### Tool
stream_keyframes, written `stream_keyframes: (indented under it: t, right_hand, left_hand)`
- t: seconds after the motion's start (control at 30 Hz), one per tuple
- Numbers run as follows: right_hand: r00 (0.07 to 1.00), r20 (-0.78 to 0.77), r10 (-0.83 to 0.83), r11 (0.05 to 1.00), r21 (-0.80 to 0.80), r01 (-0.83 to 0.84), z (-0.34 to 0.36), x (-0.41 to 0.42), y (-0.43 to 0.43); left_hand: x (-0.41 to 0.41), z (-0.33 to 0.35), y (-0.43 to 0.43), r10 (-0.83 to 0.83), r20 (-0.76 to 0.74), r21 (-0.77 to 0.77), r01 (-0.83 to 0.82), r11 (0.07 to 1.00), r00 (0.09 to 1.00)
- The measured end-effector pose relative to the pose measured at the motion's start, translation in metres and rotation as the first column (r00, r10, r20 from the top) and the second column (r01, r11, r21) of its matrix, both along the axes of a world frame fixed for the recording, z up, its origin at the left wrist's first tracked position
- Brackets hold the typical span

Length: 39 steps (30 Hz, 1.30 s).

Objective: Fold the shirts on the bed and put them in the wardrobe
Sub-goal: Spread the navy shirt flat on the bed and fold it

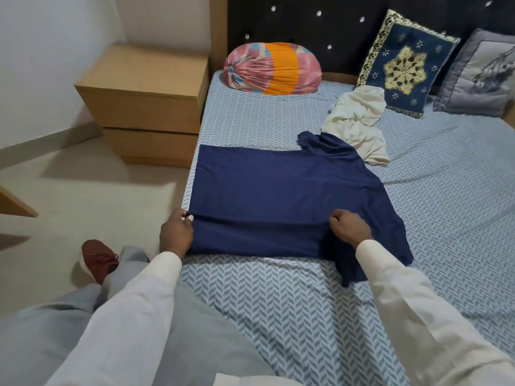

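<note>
On the bed [278, 307], you are stretching the navy shirt [278, 196] flat, the cream shirt [356, 126] lying crumpled beyond it. Your left hand [177, 232] is pinching the hem corner and your right hand [349, 228] is gripping fabric near the sleeve, probably tensioning a fold line.

A pale wall [41, 51] fills the ten o'clock corner and meets a beige floor [83, 176] at nine o'clock, where soft shadows lie. A two-drawer light-wood bedside cabinet [145, 90] stands at eleven o'clock, just beside the bed [446, 204]. The bed's blue herringbone sheet runs up to a dark button-tufted headboard [334, 20] at twelve to one o'clock.
</note>
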State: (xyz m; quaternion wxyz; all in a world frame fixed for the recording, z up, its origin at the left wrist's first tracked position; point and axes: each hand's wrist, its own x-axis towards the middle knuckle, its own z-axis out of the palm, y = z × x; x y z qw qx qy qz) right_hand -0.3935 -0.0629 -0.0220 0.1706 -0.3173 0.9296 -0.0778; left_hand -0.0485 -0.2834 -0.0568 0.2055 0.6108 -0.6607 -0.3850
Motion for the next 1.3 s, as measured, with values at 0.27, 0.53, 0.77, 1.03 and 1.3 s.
stream_keyframes:
  t: [0.27,0.53,0.77,1.03,1.3]
  right_hand:
    - [0.995,-0.093,-0.023,1.0,-0.016,0.022,-0.007,-0.013,-0.013]
    - [0.998,-0.06,-0.017,0.992,-0.129,0.009,-0.015,-0.019,0.003]
    - [0.986,-0.004,0.169,0.979,0.114,-0.168,0.005,0.013,0.053]
    - [0.983,0.088,0.161,0.914,0.362,-0.182,-0.007,0.013,0.055]
    - [0.924,0.138,-0.358,0.791,-0.481,0.378,0.055,-0.151,0.021]
  left_hand:
    - [-0.012,-0.009,-0.001,-0.03,0.132,-0.133,0.048,0.99,0.991]
    - [-0.018,-0.001,0.005,0.049,0.204,-0.194,-0.009,0.981,0.978]
    - [-0.062,0.011,0.047,-0.376,0.353,-0.47,0.51,0.72,0.857]
    - [-0.116,0.006,0.118,-0.644,0.648,0.03,0.831,0.556,0.407]
    - [-0.122,0.006,0.12,-0.638,0.652,0.066,0.806,0.588,0.411]
